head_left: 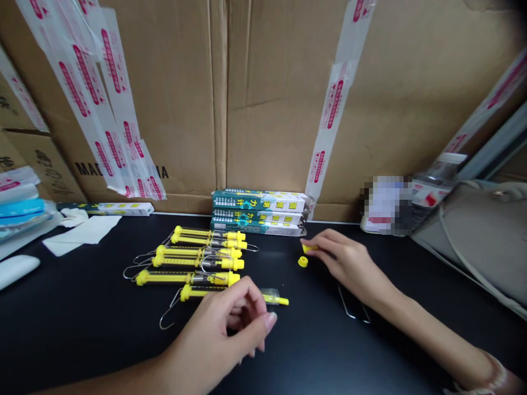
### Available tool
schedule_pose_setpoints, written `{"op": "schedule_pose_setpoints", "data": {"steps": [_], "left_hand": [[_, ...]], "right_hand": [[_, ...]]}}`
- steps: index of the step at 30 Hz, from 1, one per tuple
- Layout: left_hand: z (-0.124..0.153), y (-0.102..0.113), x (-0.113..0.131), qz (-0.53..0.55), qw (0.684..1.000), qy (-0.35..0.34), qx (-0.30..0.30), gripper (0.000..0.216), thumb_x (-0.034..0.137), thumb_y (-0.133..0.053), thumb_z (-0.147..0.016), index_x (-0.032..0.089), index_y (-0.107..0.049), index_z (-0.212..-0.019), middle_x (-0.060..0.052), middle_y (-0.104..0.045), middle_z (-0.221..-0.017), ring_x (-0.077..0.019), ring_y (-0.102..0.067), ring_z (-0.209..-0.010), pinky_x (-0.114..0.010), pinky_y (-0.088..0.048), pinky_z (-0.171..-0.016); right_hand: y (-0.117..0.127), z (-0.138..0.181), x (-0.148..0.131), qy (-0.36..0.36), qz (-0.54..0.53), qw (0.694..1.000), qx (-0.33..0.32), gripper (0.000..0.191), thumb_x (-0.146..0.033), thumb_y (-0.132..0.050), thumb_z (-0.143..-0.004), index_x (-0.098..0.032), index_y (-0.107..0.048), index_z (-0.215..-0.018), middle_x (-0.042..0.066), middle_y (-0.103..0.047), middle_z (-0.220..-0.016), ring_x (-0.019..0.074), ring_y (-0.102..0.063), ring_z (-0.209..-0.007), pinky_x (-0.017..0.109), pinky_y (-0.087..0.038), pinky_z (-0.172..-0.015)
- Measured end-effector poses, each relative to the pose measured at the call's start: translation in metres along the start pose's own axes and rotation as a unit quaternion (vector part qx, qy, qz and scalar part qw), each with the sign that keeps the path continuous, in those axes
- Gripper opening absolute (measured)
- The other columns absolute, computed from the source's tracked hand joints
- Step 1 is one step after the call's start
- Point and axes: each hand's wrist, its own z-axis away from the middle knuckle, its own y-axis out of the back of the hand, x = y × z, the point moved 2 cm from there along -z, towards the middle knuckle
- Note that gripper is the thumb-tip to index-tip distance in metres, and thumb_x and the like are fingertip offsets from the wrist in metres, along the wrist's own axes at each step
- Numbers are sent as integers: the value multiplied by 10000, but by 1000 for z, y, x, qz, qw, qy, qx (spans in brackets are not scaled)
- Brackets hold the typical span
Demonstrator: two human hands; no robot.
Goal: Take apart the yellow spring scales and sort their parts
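My right hand (346,260) pinches a small yellow cap (309,248) between its fingertips, low over the black table. Just below it, a second yellow cap (302,262) sits on the table. Bent metal wire (349,314) lies under my right forearm. My left hand (234,321) is closed with its fingers curled and thumb bent toward them; whatever they may hold is hidden. Behind it lies a spring scale (193,293) with a wire hook on its left end and a clear tube showing at right. Several more yellow spring scales (177,278) lie in a stack of rows beyond.
Printed narrow boxes (259,211) are stacked against a large taped carton (272,109). Another narrow box (125,209), white paper (82,235) and a blue-white packet (22,214) are at left. A plastic bottle (438,178) and a grey bag (481,236) stand at right.
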Motion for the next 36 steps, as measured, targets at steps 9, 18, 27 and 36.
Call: {"op": "schedule_pose_setpoints", "data": {"steps": [9, 18, 27, 36], "left_hand": [[-1, 1, -1, -6, 1000, -3, -2, 206, 347, -588, -909, 209, -499, -784, 38, -553, -640, -107, -532, -560, -187, -394, -466], [-1, 1, -2, -12, 1000, -2, -6, 199, 333, -584, -909, 207, -491, -787, 43, -554, -638, -101, -529, -558, -186, -395, -470], [0, 0, -3, -11, 1000, -9, -8, 191, 323, -578, -909, 208, -490, -785, 51, -549, -630, -95, -516, -541, -187, -393, -463], [-1, 2, -3, -31, 999, -14, -6, 191, 339, -576, -898, 209, -497, -782, 43, -549, -645, -115, -551, -577, -204, -409, -480]], "right_hand": [[1, 0, 3, -17, -30, 999, -17, 255, -303, -520, -999, -220, -760, -1022, 67, -654, -928, 207, -673, -796, 350, -553, -759], [5, 0, 15, -186, -204, 961, 22, 289, -474, -699, -859, -243, -710, -1031, 69, -741, -962, 275, -687, -901, 420, -519, -852], [-8, 1, 14, -290, -467, 835, -20, 523, -469, -781, -798, -227, -653, -1244, 96, -764, -1093, 189, -701, -921, 316, -558, -852], [-2, 0, 3, -304, -494, 814, -43, 415, -414, -841, -762, -189, -772, -1103, 83, -764, -983, 166, -659, -848, 268, -531, -759]]}}
